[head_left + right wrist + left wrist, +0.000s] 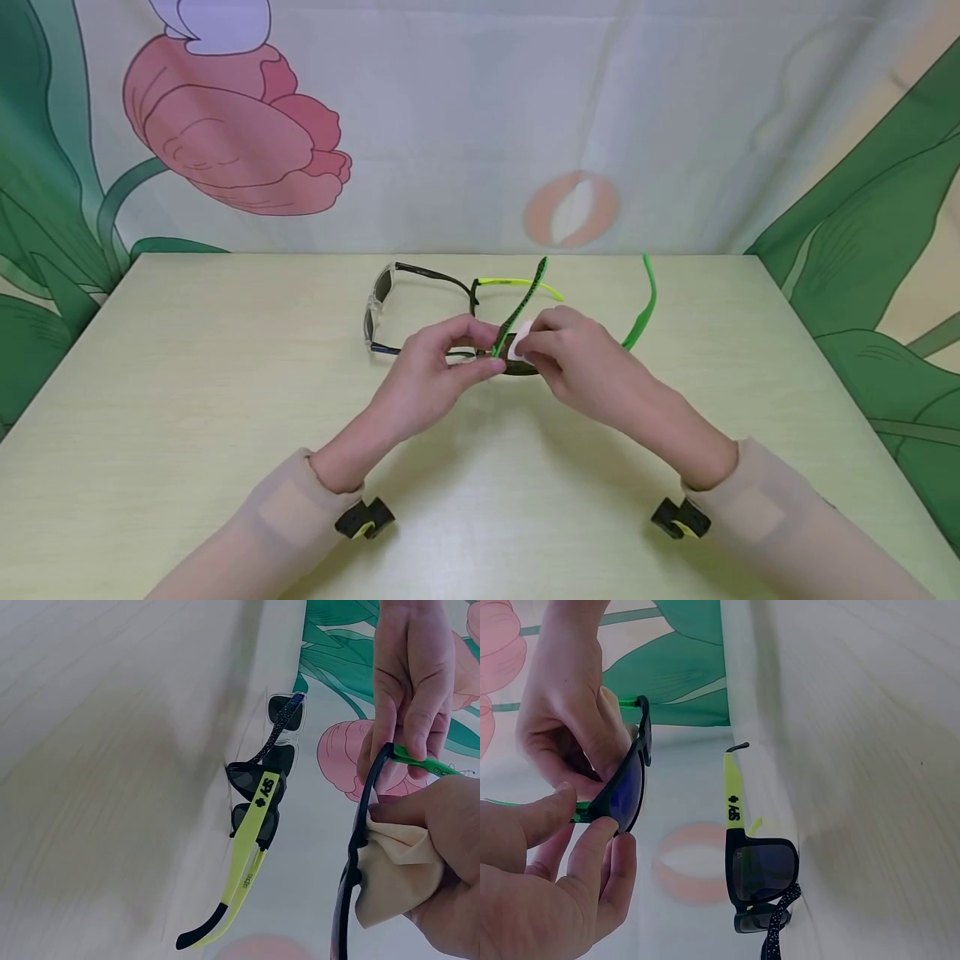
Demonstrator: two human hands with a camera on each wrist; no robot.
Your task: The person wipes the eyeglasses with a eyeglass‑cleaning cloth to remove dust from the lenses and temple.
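Sunglasses with a dark frame and green temples [521,368] are held up above the table, temples pointing away from the table's front edge. My left hand [431,375] pinches them at one end, thumb and fingers around the hinge of a green temple. My right hand [592,367] grips a pale cloth [397,870] and presses it against the inner side of the lenses. In the left wrist view the bluish outer lens [628,793] faces the camera, and the cloth is hidden behind the frame.
Beyond my hands on the table [225,400] lie two more pairs: clear-framed sunglasses [383,286] with dark temples, and black sunglasses with yellow temples [259,814], partly hidden by my hands in the head view. A printed curtain [450,125] hangs behind the table's far edge.
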